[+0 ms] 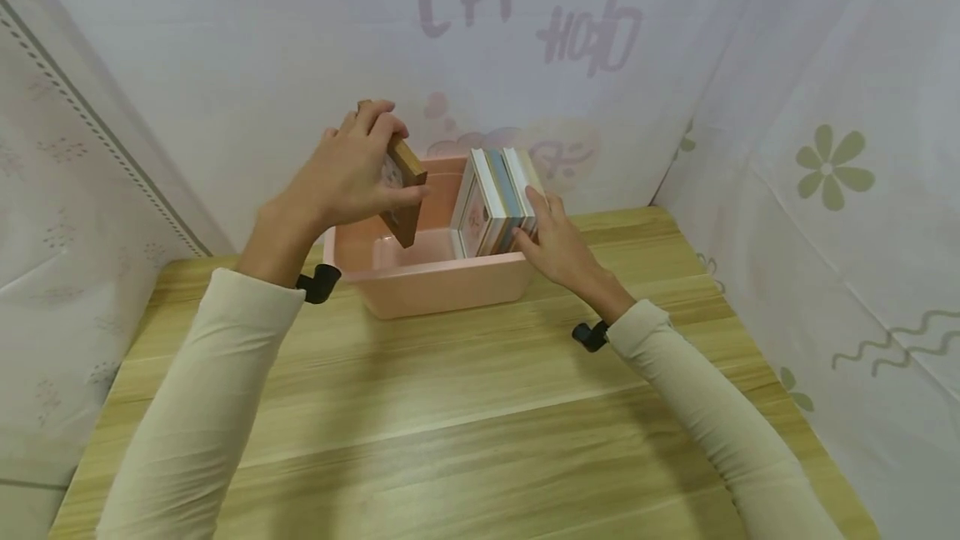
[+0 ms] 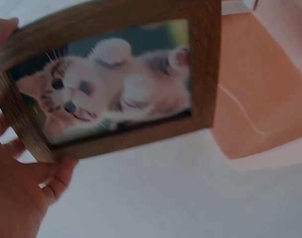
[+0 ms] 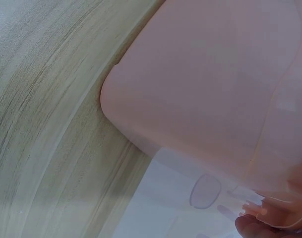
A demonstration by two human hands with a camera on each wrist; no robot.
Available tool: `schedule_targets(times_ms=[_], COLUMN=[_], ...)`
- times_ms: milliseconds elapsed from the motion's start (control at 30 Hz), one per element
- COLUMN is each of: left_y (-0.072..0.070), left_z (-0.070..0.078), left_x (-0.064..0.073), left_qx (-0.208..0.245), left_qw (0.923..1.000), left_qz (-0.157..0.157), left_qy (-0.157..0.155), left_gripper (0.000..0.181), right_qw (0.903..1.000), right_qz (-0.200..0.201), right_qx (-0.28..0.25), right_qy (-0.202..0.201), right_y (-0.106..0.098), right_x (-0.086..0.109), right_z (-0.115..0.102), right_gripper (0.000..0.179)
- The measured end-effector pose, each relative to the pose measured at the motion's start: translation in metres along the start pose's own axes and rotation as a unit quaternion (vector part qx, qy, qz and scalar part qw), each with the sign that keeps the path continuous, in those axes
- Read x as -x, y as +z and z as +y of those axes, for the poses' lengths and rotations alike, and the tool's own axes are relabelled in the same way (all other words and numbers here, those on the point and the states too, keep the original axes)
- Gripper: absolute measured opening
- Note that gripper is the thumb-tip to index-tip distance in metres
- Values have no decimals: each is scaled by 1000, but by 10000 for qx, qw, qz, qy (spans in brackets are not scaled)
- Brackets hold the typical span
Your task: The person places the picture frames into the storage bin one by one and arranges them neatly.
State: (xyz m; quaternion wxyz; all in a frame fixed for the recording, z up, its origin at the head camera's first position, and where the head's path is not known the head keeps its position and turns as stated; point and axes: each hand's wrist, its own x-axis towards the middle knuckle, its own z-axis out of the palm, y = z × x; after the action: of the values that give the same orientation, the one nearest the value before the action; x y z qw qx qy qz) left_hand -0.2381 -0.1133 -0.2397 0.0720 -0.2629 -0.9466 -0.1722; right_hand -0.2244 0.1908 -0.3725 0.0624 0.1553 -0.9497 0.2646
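My left hand (image 1: 345, 165) grips a brown wooden picture frame (image 2: 205, 74) by one end, tilted above the left part of a pink plastic bin (image 1: 442, 290). Its kitten photo (image 2: 106, 89) faces the left wrist camera. Inside the bin's right half, several picture frames (image 1: 498, 198) stand on edge, packed side by side, with white, blue and light wood edges. My right hand (image 1: 558, 244) rests at the right end of that row, thumb and fingers apart, by the bin's right rim. Only a fingertip (image 3: 260, 228) of it shows in the right wrist view.
The bin stands at the back of a wood-grain table (image 1: 420, 423), close to a white printed cloth (image 1: 300, 40) hanging behind. More printed cloth hangs at the left and right sides. A small black wrist mount (image 1: 321, 283) juts from the left cuff, another (image 1: 590, 337) from the right.
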Motion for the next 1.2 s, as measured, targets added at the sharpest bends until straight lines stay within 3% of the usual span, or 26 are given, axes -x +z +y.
schedule_targets(times_ms=[233,433,633,933,1200], left_y=[13,20,32,42,55], left_z=[-10,-13,-16,-21,-26], left_x=[-13,-28,-32,-44,-48], left_qx=[210,253,458,457,566], left_qw=[9989,9972,9950,9945,9906], left_qz=[-52,-312,-683,-721,-1033], left_qy=[420,636,564,611,694], left_gripper=[68,61,64,66,65], right_qw=[10000,10000,9999,9998,9999], right_qz=[-45,4,-108,-113,-73], right_qx=[-8,-45,-75,-119,-102], right_qy=[65,34,3,-64,-69], right_y=[-2,-4,0,-4,-6], right_x=[1,1,3,3,3], right_z=[-1,-1,-2,-4,-4], right_gripper=[73,72,73,72,72])
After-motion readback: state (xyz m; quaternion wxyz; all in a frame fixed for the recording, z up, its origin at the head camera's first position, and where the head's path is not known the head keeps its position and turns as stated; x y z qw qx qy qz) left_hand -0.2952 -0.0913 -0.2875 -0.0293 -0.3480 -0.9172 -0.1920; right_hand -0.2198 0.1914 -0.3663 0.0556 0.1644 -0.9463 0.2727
